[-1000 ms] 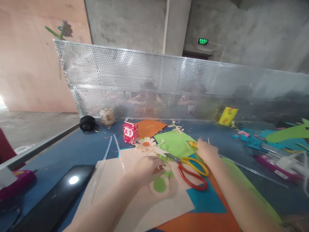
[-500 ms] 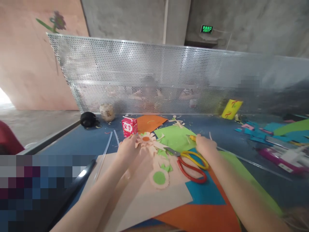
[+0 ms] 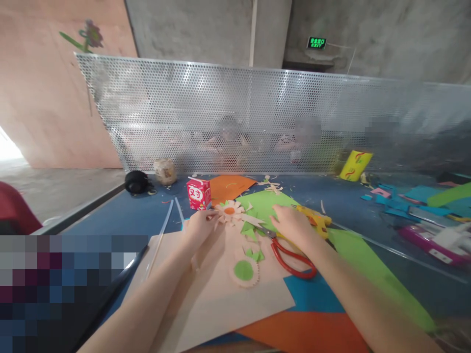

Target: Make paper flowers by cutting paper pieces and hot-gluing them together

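Observation:
My left hand (image 3: 200,228) pinches the left edge of a pale felt flower (image 3: 235,216) with an orange centre. My right hand (image 3: 292,223) is above the scissors, fingers apart and holding nothing. Just right of it lies a yellow glue gun (image 3: 319,220). Red-and-yellow-handled scissors (image 3: 294,259) lie partly under the right hand, blades toward the flower. Below the flower, a round pale felt piece with a green centre (image 3: 243,270) rests on a pale felt sheet (image 3: 217,299), near green felt scraps (image 3: 254,254).
A red drink carton (image 3: 199,194) stands behind my left hand. Orange (image 3: 230,188), green (image 3: 382,274) and blue felt sheets (image 3: 316,296) overlap on the table. Clear glue sticks (image 3: 162,230) lie at left. A perforated metal screen (image 3: 184,108) borders the back; a purple-and-white device (image 3: 429,245) sits right.
My right hand has let go of the glue gun, which now lies on the table, and moved left toward the flower. My left hand stays at the flower, shifted slightly right.

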{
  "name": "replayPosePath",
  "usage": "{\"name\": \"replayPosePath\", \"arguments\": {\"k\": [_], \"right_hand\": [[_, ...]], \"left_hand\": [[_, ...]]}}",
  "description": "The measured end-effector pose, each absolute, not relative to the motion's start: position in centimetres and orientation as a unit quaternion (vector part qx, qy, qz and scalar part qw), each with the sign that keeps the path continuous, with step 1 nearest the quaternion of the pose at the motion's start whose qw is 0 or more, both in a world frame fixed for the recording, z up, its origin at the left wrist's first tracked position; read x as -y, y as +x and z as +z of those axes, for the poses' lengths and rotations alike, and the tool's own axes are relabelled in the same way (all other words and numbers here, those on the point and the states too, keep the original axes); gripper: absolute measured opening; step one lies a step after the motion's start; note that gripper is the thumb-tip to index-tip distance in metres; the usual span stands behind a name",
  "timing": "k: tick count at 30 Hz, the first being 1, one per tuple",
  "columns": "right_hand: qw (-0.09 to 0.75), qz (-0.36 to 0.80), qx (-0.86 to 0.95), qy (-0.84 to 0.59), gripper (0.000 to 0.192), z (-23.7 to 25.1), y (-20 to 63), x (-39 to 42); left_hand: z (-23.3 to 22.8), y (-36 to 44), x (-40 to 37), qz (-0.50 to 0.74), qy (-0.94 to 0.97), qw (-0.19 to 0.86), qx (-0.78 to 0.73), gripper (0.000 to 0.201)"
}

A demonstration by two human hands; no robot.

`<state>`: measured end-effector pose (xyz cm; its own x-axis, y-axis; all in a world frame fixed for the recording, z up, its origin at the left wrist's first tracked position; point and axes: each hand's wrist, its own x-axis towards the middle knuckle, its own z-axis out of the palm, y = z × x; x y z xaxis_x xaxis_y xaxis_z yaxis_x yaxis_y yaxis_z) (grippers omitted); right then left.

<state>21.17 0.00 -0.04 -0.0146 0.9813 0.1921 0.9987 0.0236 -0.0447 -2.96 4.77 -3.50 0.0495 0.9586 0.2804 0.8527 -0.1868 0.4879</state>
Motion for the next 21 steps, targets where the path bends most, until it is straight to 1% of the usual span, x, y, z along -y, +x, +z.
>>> {"name": "replayPosePath", "arguments": {"k": [3, 7, 12, 15, 18, 19, 21], "right_hand": [[0.118, -0.045, 0.74, -0.661, 0.022, -0.9, 20.5, 0.0], [0.188, -0.023, 0.748, -0.636, 0.028, -1.6, 20.9, -0.5], [0.292, 0.05, 0.738, -0.607, 0.031, -2.4, 21.6, -1.6], [0.368, 0.111, 0.722, -0.576, 0.041, -2.5, 21.6, -2.4], [0.438, 0.187, 0.699, -0.533, 0.058, -1.6, 20.8, -3.3], [0.454, 0.218, 0.693, -0.516, 0.06, -1.0, 20.3, -3.6], [0.474, 0.28, 0.687, -0.474, 0.053, 0.2, 19.0, -4.2]], "left_hand": [[-3.3, -2.8, -4.8, 0.341, 0.713, 0.096, -0.606, 0.026], [-2.4, -2.2, -4.3, 0.423, 0.712, 0.07, -0.557, 0.028], [-1.3, -1.8, -3.2, 0.479, 0.743, 0.072, -0.461, 0.032], [-0.9, -1.8, -2.8, 0.537, 0.738, 0.108, -0.395, 0.031], [-0.8, -1.7, -2.6, 0.583, 0.716, 0.187, -0.336, 0.031], [-0.8, -1.7, -2.6, 0.593, 0.71, 0.212, -0.316, 0.032], [-0.7, -1.8, -2.4, 0.604, 0.707, 0.234, -0.284, 0.033]]}}
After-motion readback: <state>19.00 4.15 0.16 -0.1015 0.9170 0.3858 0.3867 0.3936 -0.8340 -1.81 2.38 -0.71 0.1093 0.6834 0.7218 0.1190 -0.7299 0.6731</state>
